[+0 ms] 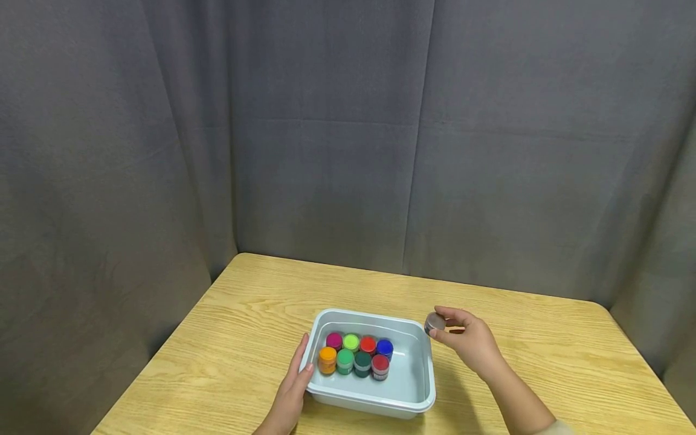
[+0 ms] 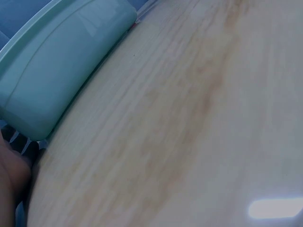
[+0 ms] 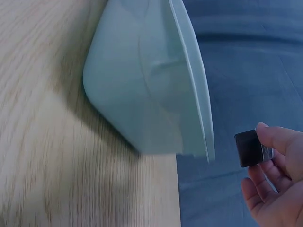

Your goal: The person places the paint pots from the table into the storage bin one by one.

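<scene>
Right hand [image 1: 472, 343] pinches a small, round, dark-capped jar [image 1: 435, 322].

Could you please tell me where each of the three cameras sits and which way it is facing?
Head: worn high, looking forward and down at the wooden table and grey curtain; shows the left hand touching the tub and the right hand pinching a dark jar.
Left wrist: low by the table, facing the tub's outer wall; only a sliver of hand at the edge.
Right wrist: beside the tub, looking past its rim; fingers grip the jar.
Shared: the tub and the table appear in all three.
</scene>
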The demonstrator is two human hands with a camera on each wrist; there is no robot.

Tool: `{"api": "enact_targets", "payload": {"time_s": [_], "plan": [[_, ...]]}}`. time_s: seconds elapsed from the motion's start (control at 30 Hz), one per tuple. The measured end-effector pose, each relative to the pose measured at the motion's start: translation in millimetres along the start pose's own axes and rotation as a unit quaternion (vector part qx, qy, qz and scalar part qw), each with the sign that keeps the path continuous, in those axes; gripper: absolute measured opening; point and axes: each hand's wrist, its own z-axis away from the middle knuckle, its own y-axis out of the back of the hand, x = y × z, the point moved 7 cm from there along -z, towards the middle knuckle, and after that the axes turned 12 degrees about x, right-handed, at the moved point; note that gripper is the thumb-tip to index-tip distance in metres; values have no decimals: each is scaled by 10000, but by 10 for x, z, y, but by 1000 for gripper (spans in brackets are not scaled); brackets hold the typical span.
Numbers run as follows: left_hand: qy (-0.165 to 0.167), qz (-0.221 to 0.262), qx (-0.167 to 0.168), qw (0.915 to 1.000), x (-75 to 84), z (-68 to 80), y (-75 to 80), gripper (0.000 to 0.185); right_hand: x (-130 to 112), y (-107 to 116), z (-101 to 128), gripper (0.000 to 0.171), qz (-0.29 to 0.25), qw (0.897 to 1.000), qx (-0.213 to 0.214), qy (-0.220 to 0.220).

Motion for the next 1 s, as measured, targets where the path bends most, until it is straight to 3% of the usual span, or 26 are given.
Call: {"api": "enact_targets", "payload": {"time_s": [0.47, 0.77, 1.0], "plan": [[96, 20, 47, 9999, -9, -4, 3, 59, -255, -444, 91, 45, -265, 9987, -390, -200], [54, -1, -19, 10000, 1, 0, 0, 59, -389, -757, 171, 43, -530, 9949, -849, 93], [24, 23, 7, 10000, 14, 8, 3, 59, -446, -1001, 290, 41, -712, 9862, -1464, 306]]}}
